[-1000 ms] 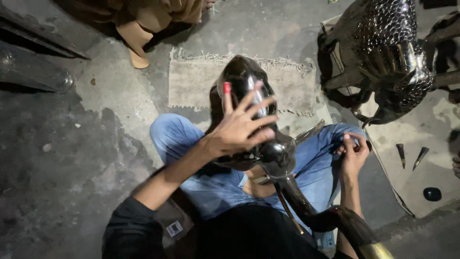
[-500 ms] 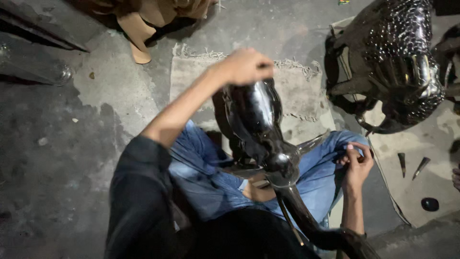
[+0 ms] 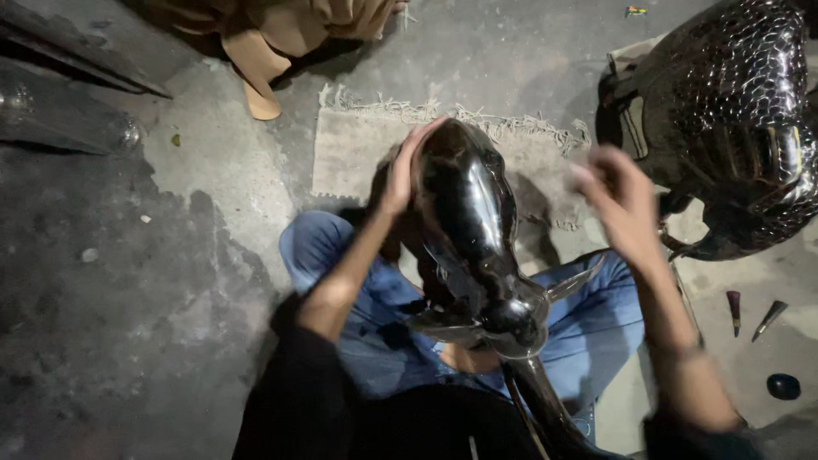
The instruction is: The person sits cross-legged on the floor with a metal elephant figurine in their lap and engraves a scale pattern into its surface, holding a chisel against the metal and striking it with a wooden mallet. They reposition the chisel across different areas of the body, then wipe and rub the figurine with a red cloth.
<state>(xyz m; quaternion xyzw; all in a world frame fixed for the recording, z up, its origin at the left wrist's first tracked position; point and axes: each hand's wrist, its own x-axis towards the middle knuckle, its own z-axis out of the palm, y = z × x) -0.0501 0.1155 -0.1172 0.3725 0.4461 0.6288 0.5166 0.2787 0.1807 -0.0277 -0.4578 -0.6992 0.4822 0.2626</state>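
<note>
A glossy black carved animal figure (image 3: 474, 223) stands between my knees, its long neck running down toward me. My left hand (image 3: 404, 170) lies flat against the figure's upper left side, fingers wrapped over its rounded top. My right hand (image 3: 620, 206) is raised in the air to the right of the figure, blurred, fingers spread, touching nothing. I sit on the floor in blue jeans (image 3: 358, 298).
A frayed beige mat (image 3: 358, 149) lies on the grey concrete floor under the figure. A large black scaly carved sculpture (image 3: 733, 102) stands at the upper right. Small pointed tools (image 3: 734, 311) and a round black object (image 3: 782, 386) lie at the right. Brown cloth (image 3: 281, 34) sits at top.
My left hand slid from the figure's front up over its top to the left side. My right hand let go down by my knee and rose into the air.
</note>
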